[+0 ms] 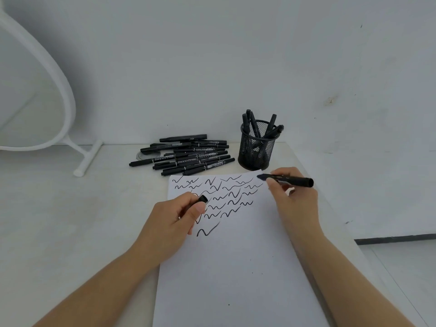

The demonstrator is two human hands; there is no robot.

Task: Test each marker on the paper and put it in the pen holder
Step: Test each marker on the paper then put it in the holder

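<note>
Uncapped black marker pinched in right hand over far-right corner of paper; left hand grips cap. Step, prob.: test or recap. Next: recap, drop into mesh pen holder, just beyond paper, right of untested marker pile.

white table | paper | marker pile | mesh pen holder | mirror stand

One piled marker reads "MARKER"; other print illegible.
</note>
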